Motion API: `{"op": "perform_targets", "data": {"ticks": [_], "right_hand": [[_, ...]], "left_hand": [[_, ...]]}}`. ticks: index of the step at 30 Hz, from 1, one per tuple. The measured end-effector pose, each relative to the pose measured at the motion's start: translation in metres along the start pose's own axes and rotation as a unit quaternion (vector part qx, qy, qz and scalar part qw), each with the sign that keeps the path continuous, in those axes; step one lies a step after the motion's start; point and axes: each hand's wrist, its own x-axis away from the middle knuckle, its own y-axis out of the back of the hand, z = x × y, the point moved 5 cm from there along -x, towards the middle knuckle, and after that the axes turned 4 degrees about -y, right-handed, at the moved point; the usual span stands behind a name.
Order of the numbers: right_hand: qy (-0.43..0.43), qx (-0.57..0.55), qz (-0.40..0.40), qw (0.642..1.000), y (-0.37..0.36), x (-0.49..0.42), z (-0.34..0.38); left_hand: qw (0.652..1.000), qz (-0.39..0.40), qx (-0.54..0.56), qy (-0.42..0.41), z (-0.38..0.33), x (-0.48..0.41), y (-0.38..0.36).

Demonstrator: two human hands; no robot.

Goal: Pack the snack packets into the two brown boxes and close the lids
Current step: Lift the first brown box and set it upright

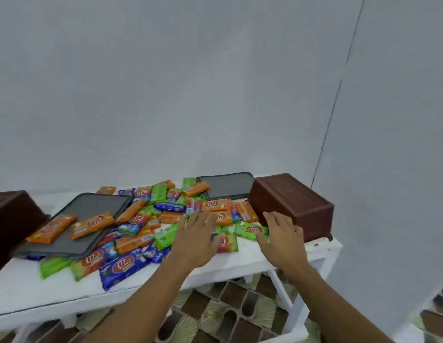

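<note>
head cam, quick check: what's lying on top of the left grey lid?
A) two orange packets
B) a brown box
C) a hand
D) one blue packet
A: two orange packets lie side by side on the left grey lid, and nothing else rests on its top face.

White letters "UA" in a red oval are showing on the blue packet (121, 268) near the front edge of the table (30, 293). A further letter may be following them, but blur is hiding it. The same "UA" oval is showing on the rainbow packet (91, 260) just beside it, on the orange packet (93, 224) lying on the grey lid (91, 206), and on a second orange packet (215, 204) mid-pile. Smaller print on the packets is coming out too blurred to read.
</note>
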Motion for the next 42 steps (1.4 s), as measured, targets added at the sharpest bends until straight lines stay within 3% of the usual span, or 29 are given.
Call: {"op": "perform_targets", "data": {"ticks": [11,18,20,23,28,31,33,37,39,42], "right_hand": [[-0.192,-0.053,-0.030,0.979,-0.018,-0.039,-0.088],[-0.245,-0.138,-0.033,0.959,-0.057,-0.039,-0.112],[-0.245,-0.149,-0.041,0.957,-0.058,-0.040,-0.117],[-0.236,-0.168,-0.066,0.955,-0.054,-0.043,-0.123],[-0.197,-0.179,-0.093,0.959,-0.039,-0.058,-0.136],[-0.174,-0.183,-0.144,0.957,-0.009,-0.083,-0.142],[-0.136,-0.207,-0.170,0.954,0.021,-0.106,-0.143],[-0.170,-0.356,-0.196,0.898,0.074,-0.156,-0.160],[-0.238,-0.396,-0.142,0.876,0.084,-0.179,-0.174],[-0.280,-0.497,0.014,0.821,0.076,-0.196,-0.193]], "left_hand": [[0.997,-0.015,0.002,-0.072,-0.051,-0.089,-0.025],[0.984,0.056,0.168,-0.028,-0.051,-0.183,-0.056],[0.955,0.084,0.283,0.026,-0.050,-0.210,-0.065],[0.880,0.126,0.442,0.122,-0.042,-0.245,-0.084],[0.799,0.168,0.564,0.122,-0.053,-0.268,-0.098],[0.764,0.120,0.625,0.106,-0.057,-0.270,-0.085],[0.752,0.039,0.653,0.083,-0.057,-0.269,-0.064],[0.743,-0.080,0.663,0.037,-0.050,-0.266,-0.021],[0.748,-0.106,0.656,-0.001,-0.047,-0.260,-0.007],[0.755,-0.135,0.641,-0.025,-0.044,-0.250,-0.003]]}}
